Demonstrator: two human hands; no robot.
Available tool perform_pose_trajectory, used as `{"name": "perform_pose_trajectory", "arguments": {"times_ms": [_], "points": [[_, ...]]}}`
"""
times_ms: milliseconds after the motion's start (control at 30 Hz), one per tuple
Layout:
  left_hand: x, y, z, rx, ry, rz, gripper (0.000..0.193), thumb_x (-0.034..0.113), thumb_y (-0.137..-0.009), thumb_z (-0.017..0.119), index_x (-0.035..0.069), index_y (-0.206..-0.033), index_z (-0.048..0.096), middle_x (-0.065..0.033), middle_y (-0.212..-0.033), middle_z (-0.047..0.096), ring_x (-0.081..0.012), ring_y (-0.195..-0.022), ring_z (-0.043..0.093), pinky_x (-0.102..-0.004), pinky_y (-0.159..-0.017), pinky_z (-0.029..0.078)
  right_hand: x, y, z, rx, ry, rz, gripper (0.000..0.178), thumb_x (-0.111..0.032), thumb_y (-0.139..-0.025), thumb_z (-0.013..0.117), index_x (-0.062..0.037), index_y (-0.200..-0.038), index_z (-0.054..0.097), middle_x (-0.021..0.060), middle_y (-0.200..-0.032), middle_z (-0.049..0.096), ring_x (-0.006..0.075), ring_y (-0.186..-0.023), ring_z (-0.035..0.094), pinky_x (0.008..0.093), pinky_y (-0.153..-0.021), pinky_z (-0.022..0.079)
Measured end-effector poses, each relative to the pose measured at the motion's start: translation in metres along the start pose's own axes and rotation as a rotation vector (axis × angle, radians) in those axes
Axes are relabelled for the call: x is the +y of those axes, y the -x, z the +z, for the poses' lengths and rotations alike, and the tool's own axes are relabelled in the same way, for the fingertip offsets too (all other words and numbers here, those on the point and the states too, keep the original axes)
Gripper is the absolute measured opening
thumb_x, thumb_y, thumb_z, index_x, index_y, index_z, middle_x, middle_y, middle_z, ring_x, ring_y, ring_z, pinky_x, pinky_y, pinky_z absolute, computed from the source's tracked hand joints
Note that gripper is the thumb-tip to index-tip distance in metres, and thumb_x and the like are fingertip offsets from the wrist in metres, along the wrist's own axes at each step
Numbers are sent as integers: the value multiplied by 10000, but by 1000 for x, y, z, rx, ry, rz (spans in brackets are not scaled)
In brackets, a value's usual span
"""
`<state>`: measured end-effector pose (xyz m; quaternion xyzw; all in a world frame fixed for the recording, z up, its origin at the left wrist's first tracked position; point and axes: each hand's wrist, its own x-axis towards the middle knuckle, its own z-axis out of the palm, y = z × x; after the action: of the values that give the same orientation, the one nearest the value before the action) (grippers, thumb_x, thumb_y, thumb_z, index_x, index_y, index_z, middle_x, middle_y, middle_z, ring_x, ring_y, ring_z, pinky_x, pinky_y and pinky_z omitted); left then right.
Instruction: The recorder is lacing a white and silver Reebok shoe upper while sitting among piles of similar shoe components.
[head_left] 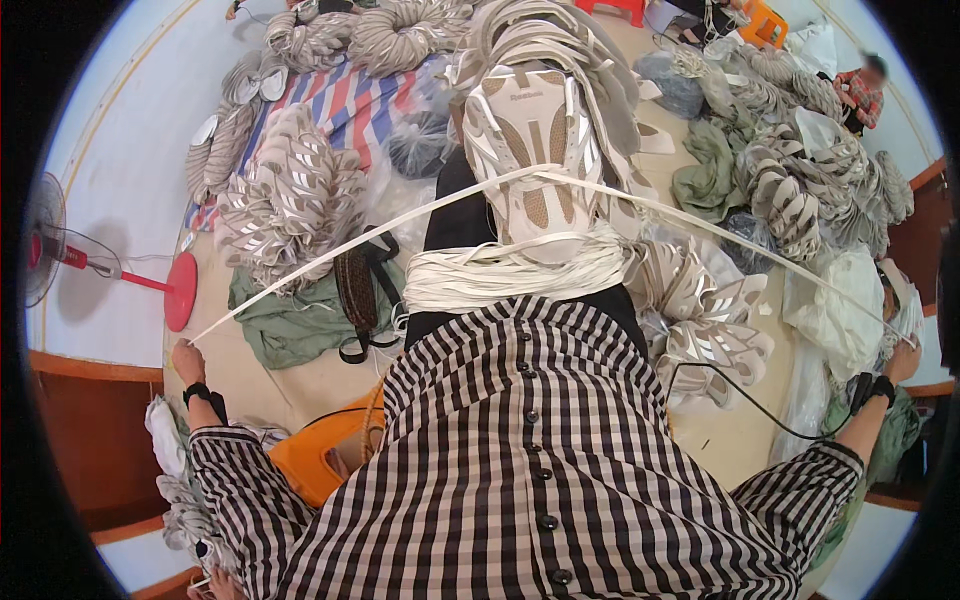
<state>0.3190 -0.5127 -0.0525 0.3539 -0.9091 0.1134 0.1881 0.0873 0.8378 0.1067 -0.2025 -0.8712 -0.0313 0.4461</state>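
Observation:
Across my lap lies a beige and white shoe upper (530, 140), tongue and eyelet side up, with more uppers (610, 60) piled behind it. A long cream shoelace (400, 222) crosses the upper and stretches out to both sides, pulled nearly straight. Far out at the left, my left hand (188, 362) is closed on one end of this lace. Out at the right, my right hand (903, 360) grips the other end. A thick bundle of loose cream laces (515, 275) rests over my thighs, just below the upper's front edge.
Fanned stacks of uppers (295, 200) stand left and right (700, 310). A red fan (180, 290) is at the left wall. A brown and black strapped bag (357, 285) lies by my left leg. At far right sits another person (862, 95); a hand (222, 583) shows bottom left.

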Motion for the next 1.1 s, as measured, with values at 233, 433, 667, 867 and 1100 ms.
{"name": "perform_pose_trajectory", "arguments": {"times_ms": [233,433,667,867,1100], "points": [[29,0,-5,-24,360,-163,110,47,-779,492,-13,-792,584,-212,-676,590,-339,-618,601,-406,-585,468,-309,69,15,-414,-1064,13,386,-112,-904,450,58,-1250,449,139,-1029,640,210,-915,633,299,-800,490],[128,-22,2,-8,977,-212,156,21,-843,423,-13,-922,552,-90,-675,591,-147,-557,591,-269,-478,472,-541,168,-10,-938,-1463,-79,143,-59,-899,520,-12,-1022,577,63,-831,648,123,-756,617,255,-682,500],[304,-14,-76,-267,1268,-38,152,43,-875,491,-30,-999,540,-99,-809,627,-141,-674,620,-249,-585,503,-630,213,-10,-943,-1582,-109,70,-78,-893,548,-11,-907,562,56,-731,622,112,-648,573,251,-611,464],[421,20,-126,-369,1526,144,170,25,-896,492,-6,-1054,544,-90,-823,640,-124,-671,607,-238,-629,496,-627,220,-4,-646,-1274,-340,73,-81,-856,588,-13,-864,564,95,-689,583,176,-621,564,288,-589,445],[486,37,-155,-851,2011,109,158,47,-915,496,-14,-1020,596,-81,-848,629,-120,-703,600,-245,-667,501,-635,224,-10,-604,-1330,-329,67,-78,-843,604,-20,-845,570,109,-679,578,208,-580,541,310,-560,434]]}}
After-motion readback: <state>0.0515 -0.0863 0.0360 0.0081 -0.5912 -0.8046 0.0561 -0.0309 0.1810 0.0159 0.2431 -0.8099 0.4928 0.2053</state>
